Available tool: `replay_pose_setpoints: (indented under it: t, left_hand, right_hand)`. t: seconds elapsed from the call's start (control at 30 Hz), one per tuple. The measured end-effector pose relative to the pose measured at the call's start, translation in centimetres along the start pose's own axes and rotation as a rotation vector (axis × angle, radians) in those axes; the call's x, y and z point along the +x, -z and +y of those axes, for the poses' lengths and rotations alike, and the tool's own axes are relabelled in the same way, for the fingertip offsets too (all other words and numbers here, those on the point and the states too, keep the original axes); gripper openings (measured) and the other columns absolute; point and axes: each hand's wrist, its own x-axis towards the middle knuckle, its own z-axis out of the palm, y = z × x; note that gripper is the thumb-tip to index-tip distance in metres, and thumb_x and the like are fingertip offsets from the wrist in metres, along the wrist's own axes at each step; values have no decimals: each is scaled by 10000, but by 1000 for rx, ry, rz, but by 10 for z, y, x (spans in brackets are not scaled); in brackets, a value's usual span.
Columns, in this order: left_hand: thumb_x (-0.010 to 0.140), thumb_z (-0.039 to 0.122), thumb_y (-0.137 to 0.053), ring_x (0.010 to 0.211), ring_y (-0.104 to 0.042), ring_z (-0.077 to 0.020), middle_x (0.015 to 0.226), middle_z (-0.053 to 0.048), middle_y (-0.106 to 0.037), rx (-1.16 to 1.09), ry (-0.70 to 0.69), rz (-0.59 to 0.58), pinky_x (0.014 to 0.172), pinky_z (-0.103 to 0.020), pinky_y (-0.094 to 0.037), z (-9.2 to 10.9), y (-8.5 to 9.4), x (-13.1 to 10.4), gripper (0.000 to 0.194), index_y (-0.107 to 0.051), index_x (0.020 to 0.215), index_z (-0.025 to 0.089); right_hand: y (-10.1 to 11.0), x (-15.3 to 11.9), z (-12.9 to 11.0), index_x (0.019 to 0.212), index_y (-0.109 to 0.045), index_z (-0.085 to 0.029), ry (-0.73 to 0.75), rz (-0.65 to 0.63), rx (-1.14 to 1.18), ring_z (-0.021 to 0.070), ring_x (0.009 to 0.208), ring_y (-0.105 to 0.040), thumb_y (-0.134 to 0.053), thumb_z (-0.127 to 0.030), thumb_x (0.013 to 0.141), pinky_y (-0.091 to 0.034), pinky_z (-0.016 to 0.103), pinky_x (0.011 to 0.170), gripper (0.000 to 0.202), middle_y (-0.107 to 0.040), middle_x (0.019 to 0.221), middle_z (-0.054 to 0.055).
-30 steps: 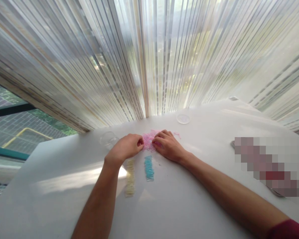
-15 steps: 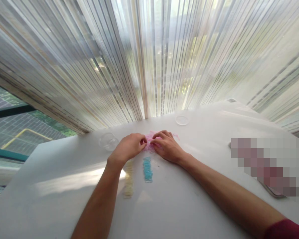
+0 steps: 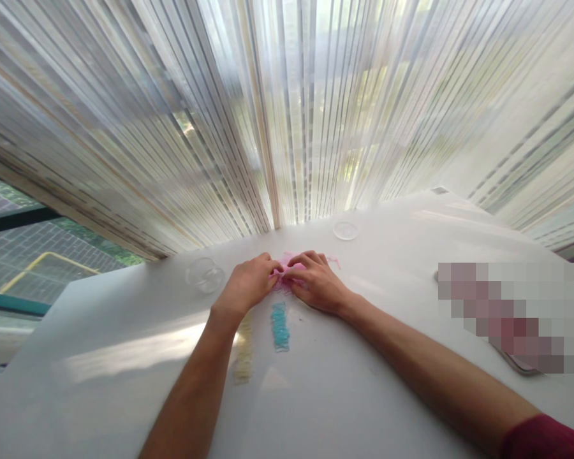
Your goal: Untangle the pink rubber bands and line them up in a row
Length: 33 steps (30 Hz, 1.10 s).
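Observation:
A loose pile of small pink band-like pieces (image 3: 283, 288) lies on the white table, partly covered by my hands. My left hand (image 3: 253, 280) reaches in from the left, thumb and fingers pinched at the pile. From the right, my right hand (image 3: 318, 279) bends over the same pieces, its thumb and forefinger close together near the left fingertips. The fingers seem to grip a pink piece between them, too small to make out exactly. Nearer to me lie a neat row of blue pieces (image 3: 280, 326) and, partly behind my left wrist, a pale yellow row (image 3: 243, 357).
A clear round container (image 3: 205, 275) stands left of my left hand. Its likely lid, a clear disc (image 3: 345, 231), lies farther back. A phone-like object (image 3: 521, 364), mostly blurred out, rests at the right. Striped sheer curtains (image 3: 287, 115) hang along the table's far edge (image 3: 316, 221).
My fingertips have come closer together over the pink pile. The whole view has shifted slightly; the blue and yellow rows lie as before.

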Motion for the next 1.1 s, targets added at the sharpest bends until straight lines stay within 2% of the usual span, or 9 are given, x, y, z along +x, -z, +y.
replay_pose_setpoints:
  t: [0.37,0.7,1.1]
  left_hand:
    - [978,315,-510,866,-690,-200,1064,-39,-681,34,14,-14,714,-273,-479,5,0,1,279,-739,1138,308]
    - [969,311,-500,802,-687,-185,1032,-33,-682,101,10,30,644,-271,-450,7,-4,2,268,-753,1047,273]
    - [956,320,-504,830,-685,-195,1052,-38,-691,46,14,0,689,-277,-473,7,-6,2,257,-732,1064,275]
  right_hand:
    - [0,-1,0,971,-744,-235,-23,14,5,253,1050,-505,-685,-166,835,-377,417,887,163,-688,1068,71]
    - [-1,-1,0,945,-743,-232,-22,17,-3,252,1045,-502,-684,-157,827,-373,414,888,151,-686,1053,64]
    - [0,0,-1,944,-735,-229,-37,-3,17,259,1065,-500,-667,-161,852,-378,425,903,133,-680,1056,73]
